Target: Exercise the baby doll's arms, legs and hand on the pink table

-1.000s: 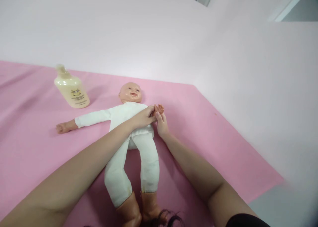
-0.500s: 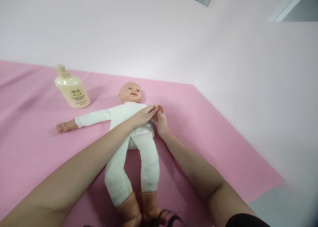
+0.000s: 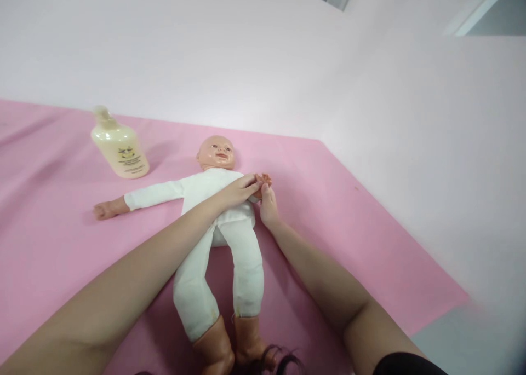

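Observation:
A baby doll [image 3: 213, 211] in a white suit lies on its back on the pink cloth [image 3: 329, 221], head away from me, bare feet near the bottom edge. One doll arm stretches out to the left. My left hand [image 3: 237, 192] reaches across the doll's chest and grips its other arm near the small doll hand [image 3: 263, 179]. My right hand [image 3: 268, 208] meets it from the right and pinches the same doll arm just below the doll hand. The sleeve there is hidden by my fingers.
A cream lotion bottle [image 3: 119, 146] with a pump top stands on the cloth at the back left. A pale wall rises behind and to the right. The cloth's right edge runs diagonally down to a grey floor strip [image 3: 464, 336].
My hands have shifted very slightly along the doll's arm; the fingers now sit a bit closer over the doll hand. The doll and bottle have not moved.

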Tool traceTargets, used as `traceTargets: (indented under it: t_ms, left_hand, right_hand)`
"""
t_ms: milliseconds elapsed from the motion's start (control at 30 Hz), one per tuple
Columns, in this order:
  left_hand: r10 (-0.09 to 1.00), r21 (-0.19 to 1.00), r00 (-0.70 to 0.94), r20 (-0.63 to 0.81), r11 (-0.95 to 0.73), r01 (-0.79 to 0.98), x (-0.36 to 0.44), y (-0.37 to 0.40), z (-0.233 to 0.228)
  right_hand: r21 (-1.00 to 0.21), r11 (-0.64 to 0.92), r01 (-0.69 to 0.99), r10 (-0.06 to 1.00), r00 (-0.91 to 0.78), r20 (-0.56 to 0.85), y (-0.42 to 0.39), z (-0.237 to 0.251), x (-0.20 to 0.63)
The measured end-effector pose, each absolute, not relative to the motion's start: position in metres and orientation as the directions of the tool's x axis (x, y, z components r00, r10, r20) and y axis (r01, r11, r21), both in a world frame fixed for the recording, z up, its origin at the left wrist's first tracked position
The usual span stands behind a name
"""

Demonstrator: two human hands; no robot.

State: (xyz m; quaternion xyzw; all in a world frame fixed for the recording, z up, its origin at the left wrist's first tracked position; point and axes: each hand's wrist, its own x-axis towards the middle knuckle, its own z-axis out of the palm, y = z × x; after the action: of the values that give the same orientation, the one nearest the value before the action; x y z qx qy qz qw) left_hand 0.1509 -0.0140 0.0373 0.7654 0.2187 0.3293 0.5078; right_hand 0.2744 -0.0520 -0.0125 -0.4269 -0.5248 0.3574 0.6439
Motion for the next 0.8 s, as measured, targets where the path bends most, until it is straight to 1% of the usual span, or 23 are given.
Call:
traceTargets:
  t_ms: [300,567,800]
  left_hand:
    - [0.672,0.922,0.684,0.283,-0.388,0.0,0.1501,-0.0136,0.0379]
    - [0.692,0.936,0.676,0.252,-0.352,0.012,0.1503,-0.0137,0.0375]
    - [0.689,0.933,0.675,0.263,-0.36,0.004,0.1503,-0.0143,0.0389]
  right_hand:
    - [-0.93,0.368,-0.024,0.914,0.191,0.357,-0.0514,-0.0122,0.2745]
    - [-0.936,0.35,-0.023,0.92,0.198,0.339,-0.0525,-0.0094,0.2736]
    - [-0.937,0.348,-0.015,0.918,0.207,0.338,-0.0517,-0.0112,0.2736]
